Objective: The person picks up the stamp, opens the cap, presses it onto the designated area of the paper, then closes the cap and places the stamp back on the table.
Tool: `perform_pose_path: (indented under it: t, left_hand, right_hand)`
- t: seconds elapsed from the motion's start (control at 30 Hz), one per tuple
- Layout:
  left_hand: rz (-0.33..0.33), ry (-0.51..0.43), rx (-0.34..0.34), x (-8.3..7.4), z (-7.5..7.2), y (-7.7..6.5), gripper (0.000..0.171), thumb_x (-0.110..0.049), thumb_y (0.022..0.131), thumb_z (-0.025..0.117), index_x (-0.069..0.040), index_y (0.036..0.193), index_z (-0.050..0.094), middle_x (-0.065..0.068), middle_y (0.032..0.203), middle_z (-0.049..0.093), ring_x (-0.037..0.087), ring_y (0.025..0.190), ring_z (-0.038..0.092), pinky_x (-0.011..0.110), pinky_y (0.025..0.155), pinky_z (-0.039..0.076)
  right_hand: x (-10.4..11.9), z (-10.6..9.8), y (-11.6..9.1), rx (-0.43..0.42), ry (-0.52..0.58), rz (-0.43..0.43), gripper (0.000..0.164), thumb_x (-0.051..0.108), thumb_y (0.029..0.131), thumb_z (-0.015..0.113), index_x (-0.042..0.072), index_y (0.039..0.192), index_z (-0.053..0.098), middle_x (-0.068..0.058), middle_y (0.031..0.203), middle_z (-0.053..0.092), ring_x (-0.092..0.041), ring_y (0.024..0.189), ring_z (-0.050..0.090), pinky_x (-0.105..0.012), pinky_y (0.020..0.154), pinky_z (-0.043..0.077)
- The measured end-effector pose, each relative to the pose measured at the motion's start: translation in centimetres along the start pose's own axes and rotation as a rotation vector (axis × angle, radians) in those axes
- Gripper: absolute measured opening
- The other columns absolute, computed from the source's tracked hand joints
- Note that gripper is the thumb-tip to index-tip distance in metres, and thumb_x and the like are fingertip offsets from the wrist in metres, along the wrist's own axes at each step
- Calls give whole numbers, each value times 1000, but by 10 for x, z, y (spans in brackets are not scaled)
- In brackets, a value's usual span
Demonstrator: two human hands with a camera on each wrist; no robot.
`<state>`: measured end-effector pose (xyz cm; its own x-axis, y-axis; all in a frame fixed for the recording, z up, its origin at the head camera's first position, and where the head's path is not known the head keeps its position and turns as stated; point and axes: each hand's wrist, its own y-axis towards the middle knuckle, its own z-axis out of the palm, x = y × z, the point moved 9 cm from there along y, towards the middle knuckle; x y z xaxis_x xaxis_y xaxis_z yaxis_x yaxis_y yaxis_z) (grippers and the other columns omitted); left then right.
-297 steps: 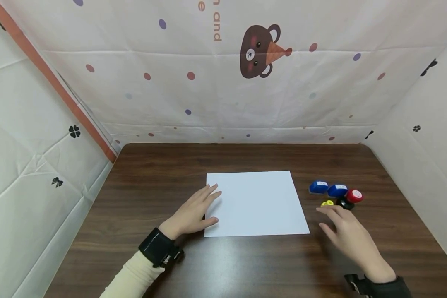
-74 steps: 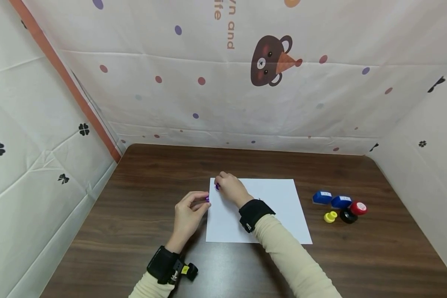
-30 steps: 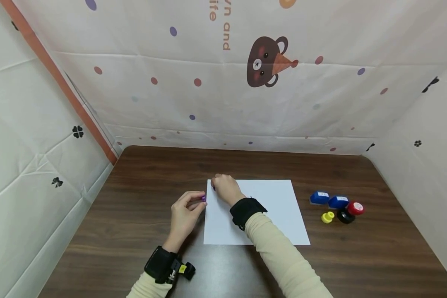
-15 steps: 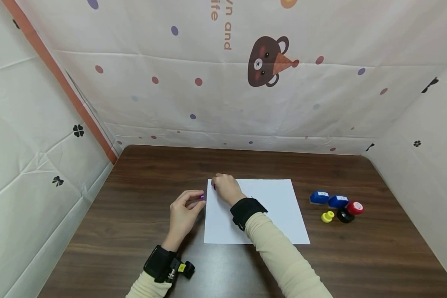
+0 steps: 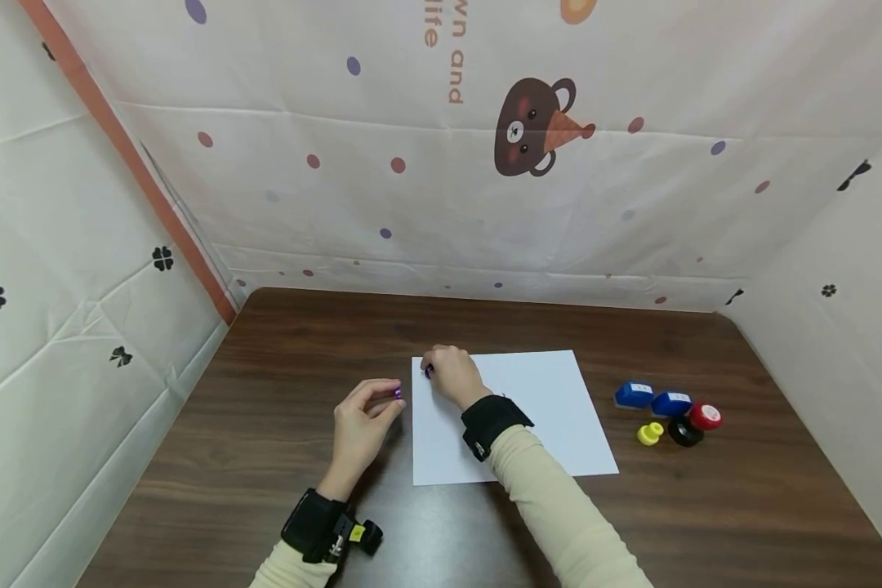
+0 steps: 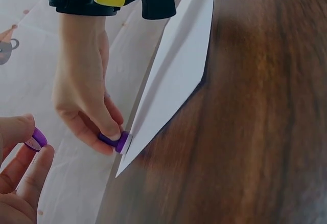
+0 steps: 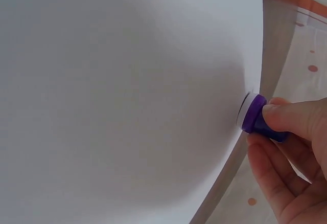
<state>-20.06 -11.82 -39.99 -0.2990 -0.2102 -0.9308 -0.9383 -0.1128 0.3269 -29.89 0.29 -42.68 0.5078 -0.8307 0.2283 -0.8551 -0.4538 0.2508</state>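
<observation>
A sheet of white paper lies on the wooden table in the head view. Over its far left corner, my right hand pinches a small purple stamp between thumb and fingers. Its white end meets the paper in the right wrist view. The contact face itself is hidden. Left of the sheet, my left hand holds a round purple cap between thumb and fingertips, apart from the paper.
To the right of the sheet stand two blue stamps with white labels, a red stamp, a black round piece and a yellow stamp. White printed cloth walls the table.
Ten seconds ago my right hand was by the stamps and my left hand lay on the paper. Within the last half second the sheet has turned slightly counterclockwise; both hands keep their grips.
</observation>
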Motion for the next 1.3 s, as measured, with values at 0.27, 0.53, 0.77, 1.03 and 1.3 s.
perform_pose_path:
  t: [0.27,0.53,0.77,1.03,1.3]
  left_hand:
    - [19,-22,-25,33,-4,4,26,0,75,73,3,100,66,6,100,63,18,90,66,23,74,55]
    - [27,-9,-26,30,-1,6,26,0,75,73,-2,100,67,5,100,63,16,90,66,23,75,55]
    - [11,-8,-24,28,4,7,25,-1,75,73,-3,99,68,3,100,64,15,90,66,22,75,55]
    - [36,-39,0,26,17,6,26,4,74,72,-7,98,68,5,99,63,19,90,66,23,74,55]
    - [54,-54,32,16,30,3,26,-1,75,73,-7,100,68,8,101,64,21,90,66,23,75,55]
  right_hand:
    - [-12,-2,-3,-17,118,72,12,4,79,70,9,90,72,-5,90,69,-21,85,66,-32,75,55]
    - [-15,-13,-7,-98,147,42,11,5,79,69,8,90,71,-5,89,67,-19,83,66,-30,74,55]
    - [-27,-36,-19,-196,247,81,12,6,79,70,8,91,69,-6,91,66,-18,82,65,-29,72,56]
    - [-35,-57,-38,-278,450,139,13,6,80,69,8,93,68,-6,90,66,-15,77,64,-23,68,55]
    - [-34,-56,-64,-206,722,262,16,7,82,68,11,97,67,-4,94,67,-13,78,61,-20,68,54]
